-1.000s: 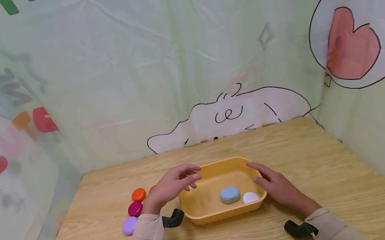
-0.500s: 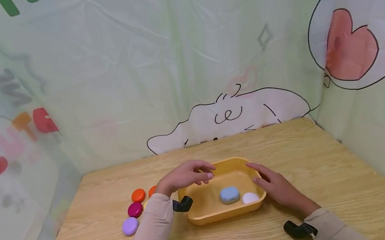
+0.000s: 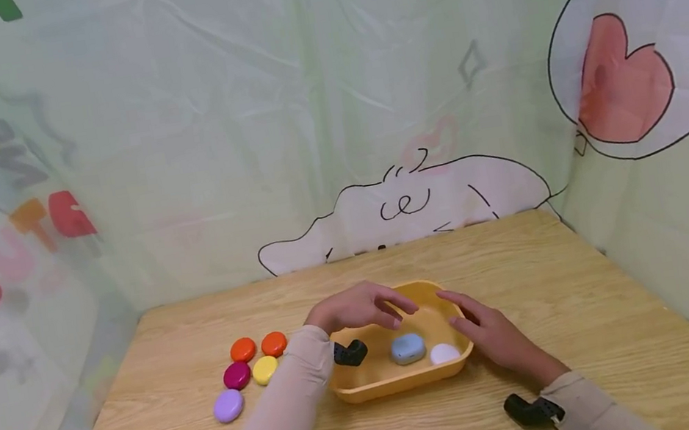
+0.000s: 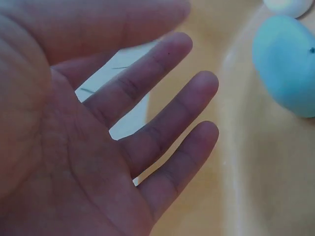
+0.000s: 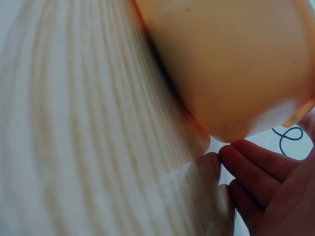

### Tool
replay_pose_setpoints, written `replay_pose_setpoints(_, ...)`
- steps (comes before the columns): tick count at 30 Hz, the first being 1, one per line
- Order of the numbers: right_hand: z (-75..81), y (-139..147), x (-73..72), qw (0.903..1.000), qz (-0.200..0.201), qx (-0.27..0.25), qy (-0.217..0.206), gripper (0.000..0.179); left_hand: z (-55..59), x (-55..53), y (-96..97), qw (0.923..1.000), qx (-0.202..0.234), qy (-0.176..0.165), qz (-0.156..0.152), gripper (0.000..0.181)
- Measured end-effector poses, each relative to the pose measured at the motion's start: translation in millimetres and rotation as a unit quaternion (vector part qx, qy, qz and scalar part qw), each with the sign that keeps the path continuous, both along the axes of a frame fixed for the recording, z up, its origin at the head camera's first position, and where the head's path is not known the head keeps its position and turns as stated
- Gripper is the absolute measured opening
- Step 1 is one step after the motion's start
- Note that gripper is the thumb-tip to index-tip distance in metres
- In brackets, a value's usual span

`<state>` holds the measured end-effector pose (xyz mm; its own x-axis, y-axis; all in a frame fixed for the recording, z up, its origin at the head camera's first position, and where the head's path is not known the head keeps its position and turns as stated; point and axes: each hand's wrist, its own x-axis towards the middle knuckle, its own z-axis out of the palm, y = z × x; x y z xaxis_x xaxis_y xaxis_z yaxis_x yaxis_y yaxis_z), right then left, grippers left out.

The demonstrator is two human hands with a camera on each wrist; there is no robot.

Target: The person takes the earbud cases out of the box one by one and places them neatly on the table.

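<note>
My left hand [image 3: 368, 306] hangs over the yellow plastic basin [image 3: 403, 386], palm empty and fingers spread in the left wrist view. A light blue rounded case [image 3: 408, 349] with a small dark dot lies on the basin floor, below and beside the left fingers. Close to it, in the near right corner of the basin, is a white rounded object [image 3: 445, 354], its lower part hidden by the rim. My right hand [image 3: 496, 333] rests at the basin's right rim, its extended fingers [image 5: 256, 172] along the outer wall in the right wrist view.
Left of the basin, several glossy round discs lie on the wooden table [image 3: 163, 391]: two orange [image 3: 243, 349], one magenta [image 3: 237, 375], one yellow [image 3: 265, 370] and one lilac [image 3: 229, 405]. A printed curtain [image 3: 208, 153] closes off the back and sides.
My left hand has moved rightward, from the basin's left side to over its middle, bringing the yellow disc into view. The right hand has stayed at the rim.
</note>
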<state>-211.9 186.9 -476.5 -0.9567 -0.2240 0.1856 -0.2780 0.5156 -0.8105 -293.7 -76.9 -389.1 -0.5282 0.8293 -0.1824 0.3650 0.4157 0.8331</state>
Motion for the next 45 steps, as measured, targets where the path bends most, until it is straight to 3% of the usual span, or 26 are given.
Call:
replay_pose_setpoints(9,2.6,-2,1.0,1.0,0.004,-0.003,-0.004,0.049,-12.8,4.5,19.7,0.9979,-0.055,0.003,-0.036,0.043)
replay_pose_setpoints(14,4.8,-1,3.5,1.0,-0.001,0.002,-0.006,0.049,-15.7,6.1,31.3,0.996,-0.062,0.0,-0.065,0.036)
replay_pose_setpoints(27,3.6,0,3.4,1.0,0.001,-0.005,0.007,0.048,-21.8,9.1,52.1,0.9923,-0.074,-0.004,-0.1,0.035)
replay_pose_setpoints(40,4.6,-1,5.7,1.0,-0.007,0.001,-0.004,0.048,-27.8,10.8,64.4,0.9887,-0.094,0.008,-0.117,0.04)
replay_pose_setpoints(45,4.3,-1,4.6,1.0,-0.002,-0.006,0.002,0.048,-29.3,11.1,66.0,0.9889,-0.103,0.015,-0.106,0.04)
